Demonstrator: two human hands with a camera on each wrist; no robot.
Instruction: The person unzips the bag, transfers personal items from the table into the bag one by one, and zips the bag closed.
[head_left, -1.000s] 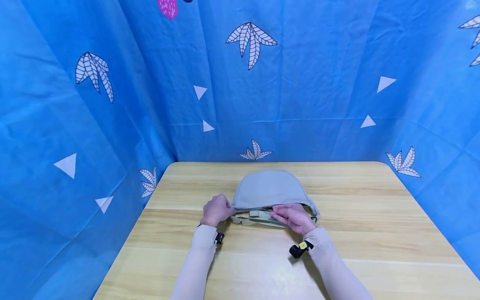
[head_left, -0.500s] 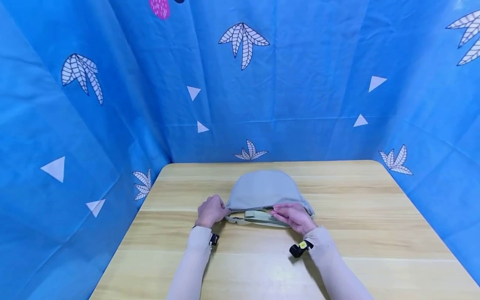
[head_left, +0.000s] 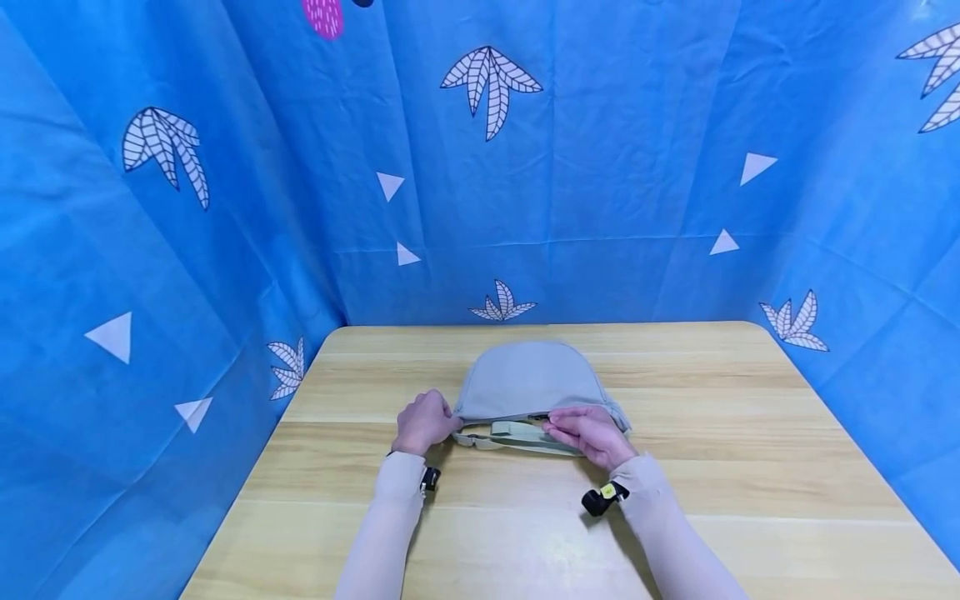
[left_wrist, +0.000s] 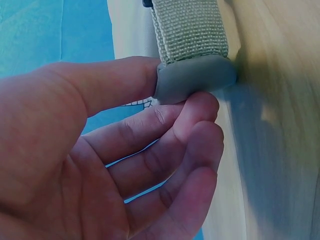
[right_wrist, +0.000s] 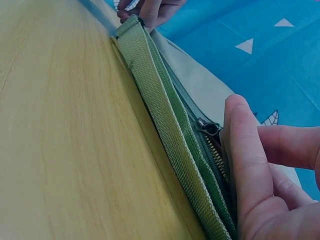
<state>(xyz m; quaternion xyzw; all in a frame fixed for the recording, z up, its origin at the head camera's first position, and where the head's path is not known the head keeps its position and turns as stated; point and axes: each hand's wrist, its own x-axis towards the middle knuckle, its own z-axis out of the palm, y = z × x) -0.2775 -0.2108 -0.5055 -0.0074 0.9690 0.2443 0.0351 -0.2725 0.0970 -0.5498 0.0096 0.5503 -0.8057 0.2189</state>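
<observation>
A grey-green half-moon bag lies on the table, its curved side away from me and its zipped edge towards me. My left hand pinches the smooth tab at the bag's left end, between thumb and index finger; the other fingers bend loosely below. Along the front edge runs a woven strap. My right hand pinches at the zipper pull, thumb against index finger. Its grip point is mostly hidden behind the thumb. The metal slider shows beside the thumb, with bare gold zipper teeth on its right-end side.
The wooden table extends around the bag on all sides. A blue patterned curtain hangs behind the table and along both sides. A small black wrist camera sits on the right wrist, another on the left.
Bag and left hand have shifted slightly left in view as the head turned. Relative to the bag, my right hand and the zipper slider have moved a little to the right.
</observation>
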